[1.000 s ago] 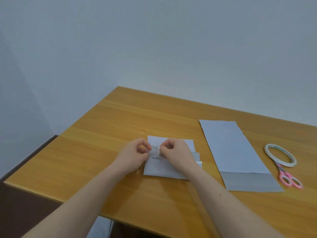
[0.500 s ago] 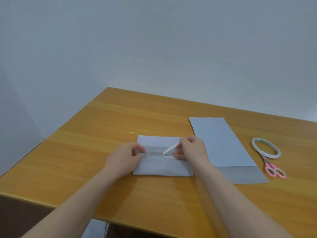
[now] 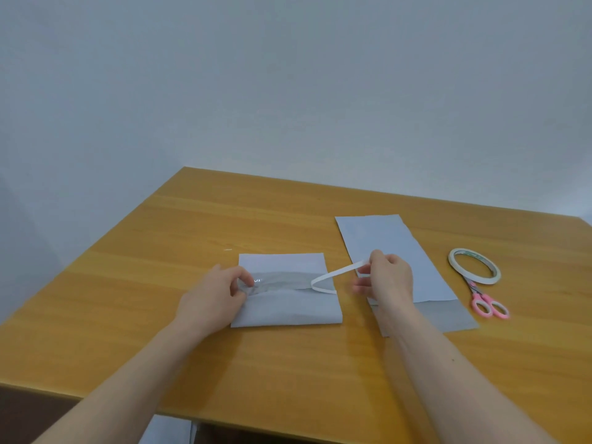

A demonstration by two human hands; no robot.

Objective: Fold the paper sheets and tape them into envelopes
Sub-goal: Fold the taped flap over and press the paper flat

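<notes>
- White folded paper (image 3: 288, 307) lies flat near the front middle of the wooden table (image 3: 160, 283).
- Left hand (image 3: 214, 296) presses the paper's left edge, fingertips pinched together on it.
- Right hand (image 3: 386, 278) pinches a white strip (image 3: 333, 275) that runs from the paper's fold.
- Second sheet (image 3: 394, 251), tape roll (image 3: 474, 266) and pink scissors (image 3: 488, 304) lie to the right.

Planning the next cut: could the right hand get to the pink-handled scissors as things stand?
Probably yes. The pink-handled scissors lie uncovered on the wooden table to the right of the right hand, nothing between, but that hand is pinching the white backing strip.
</notes>
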